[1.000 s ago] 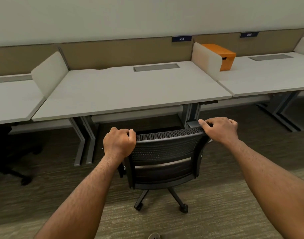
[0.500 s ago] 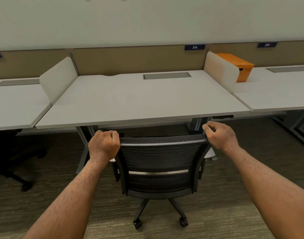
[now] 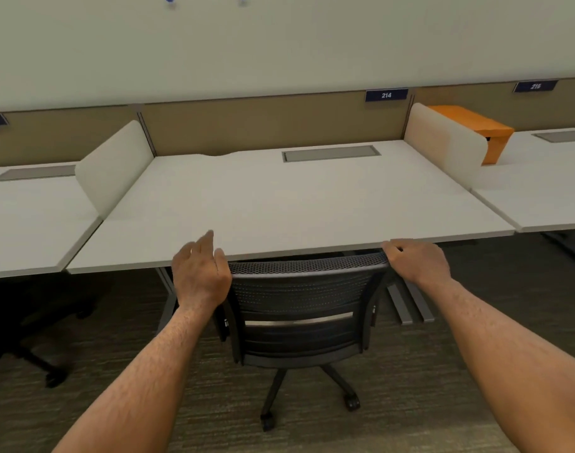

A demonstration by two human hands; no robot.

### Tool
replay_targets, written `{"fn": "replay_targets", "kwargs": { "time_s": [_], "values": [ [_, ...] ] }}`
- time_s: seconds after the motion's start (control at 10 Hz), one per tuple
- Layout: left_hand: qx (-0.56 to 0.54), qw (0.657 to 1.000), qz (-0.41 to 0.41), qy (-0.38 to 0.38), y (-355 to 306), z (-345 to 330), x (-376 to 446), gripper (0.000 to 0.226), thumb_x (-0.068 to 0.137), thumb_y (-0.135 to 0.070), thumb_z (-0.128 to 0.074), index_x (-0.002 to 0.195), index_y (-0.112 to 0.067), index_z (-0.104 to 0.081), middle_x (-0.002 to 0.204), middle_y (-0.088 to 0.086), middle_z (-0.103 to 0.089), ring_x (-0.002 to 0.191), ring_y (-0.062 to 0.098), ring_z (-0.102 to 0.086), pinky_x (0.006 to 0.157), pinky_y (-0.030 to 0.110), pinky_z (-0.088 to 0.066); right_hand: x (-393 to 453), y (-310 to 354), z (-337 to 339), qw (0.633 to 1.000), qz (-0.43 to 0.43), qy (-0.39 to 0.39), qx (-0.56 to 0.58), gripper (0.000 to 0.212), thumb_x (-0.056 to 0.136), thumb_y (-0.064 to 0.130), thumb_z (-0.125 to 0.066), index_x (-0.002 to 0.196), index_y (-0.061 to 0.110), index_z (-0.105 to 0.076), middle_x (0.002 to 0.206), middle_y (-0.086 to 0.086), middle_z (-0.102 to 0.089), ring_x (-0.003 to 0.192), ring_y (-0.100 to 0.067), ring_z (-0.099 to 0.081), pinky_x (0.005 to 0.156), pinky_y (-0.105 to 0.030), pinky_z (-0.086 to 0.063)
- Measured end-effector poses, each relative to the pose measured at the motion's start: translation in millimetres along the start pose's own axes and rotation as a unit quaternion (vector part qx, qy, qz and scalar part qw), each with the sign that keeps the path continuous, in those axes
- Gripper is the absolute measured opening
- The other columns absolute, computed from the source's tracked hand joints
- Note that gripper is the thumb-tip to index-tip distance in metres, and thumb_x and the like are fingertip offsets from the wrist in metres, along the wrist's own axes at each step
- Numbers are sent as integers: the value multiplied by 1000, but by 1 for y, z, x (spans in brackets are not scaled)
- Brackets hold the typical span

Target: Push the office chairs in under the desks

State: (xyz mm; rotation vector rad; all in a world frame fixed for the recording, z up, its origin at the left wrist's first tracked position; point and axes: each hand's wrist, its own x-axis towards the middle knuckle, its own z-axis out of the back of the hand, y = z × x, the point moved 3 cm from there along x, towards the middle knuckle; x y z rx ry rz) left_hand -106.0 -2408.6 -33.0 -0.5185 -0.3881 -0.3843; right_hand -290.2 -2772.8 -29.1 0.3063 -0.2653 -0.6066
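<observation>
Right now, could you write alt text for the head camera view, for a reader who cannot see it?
A black mesh office chair sits with its backrest top at the front edge of a white desk, while the person's right hand rests on its top corner and the left hand is open beside the other corner. An orange box stands behind a divider at right.

A pale, bare wall [image 3: 279, 44] rose behind a row of white workstations, backed by a tan partition [image 3: 263, 125] carrying navy number plates, one reading 214 [image 3: 386, 95]. Curved off-white dividers [image 3: 114, 165] separated the bays. An orange box [image 3: 475, 132] sat on the neighbouring surface at right. Striped grey-brown carpet [image 3: 410, 387] covered the floor.
</observation>
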Motion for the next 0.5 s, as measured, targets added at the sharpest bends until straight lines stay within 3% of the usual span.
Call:
{"fn": "replay_targets", "kwargs": {
  "time_s": [0.1,0.2,0.3,0.4,0.5],
  "values": [
    [7,999,31,15,11,-9,24,63,101,-42,-19,157,-12,-20,163,11,-26,150,30,-17,122,49,-10,22,15,-6,999,0,4,-52,57,93,57,-23,70,26,-64,85,-2,-71,83,-24,-60,92,-43,-43],
    [23,998,50,29,20,-16,39,64,104,-45,-16,159,-14,-8,167,8,-11,153,28,-4,124,48,-3,37,23,-12,997,-17,12,-69,62,93,59,-17,86,28,-71,94,-4,-73,92,-27,-61,102,-47,-38],
    [39,995,64,67,26,-21,54,68,102,-55,-8,158,-20,8,168,5,5,153,26,7,123,47,3,50,34,-13,995,-46,22,-87,74,95,63,-10,117,26,-70,111,-9,-72,106,-30,-60,106,-47,-35],
    [55,992,69,93,28,-23,64,71,99,-61,-2,156,-22,15,167,4,11,153,26,11,123,48,4,54,38,-12,994,-72,21,-82,82,93,69,-5,129,24,-64,123,-11,-67,114,-33,-57,108,-49,-33],
    [69,986,84,130,27,-22,80,77,94,-68,1,155,-23,20,166,4,17,153,27,13,123,49,5,55,36,-9,992,-109,17,-64,88,90,76,-3,149,22,-40,142,-14,-55,130,-36,-48,112,-52,-25]
  ]
}}
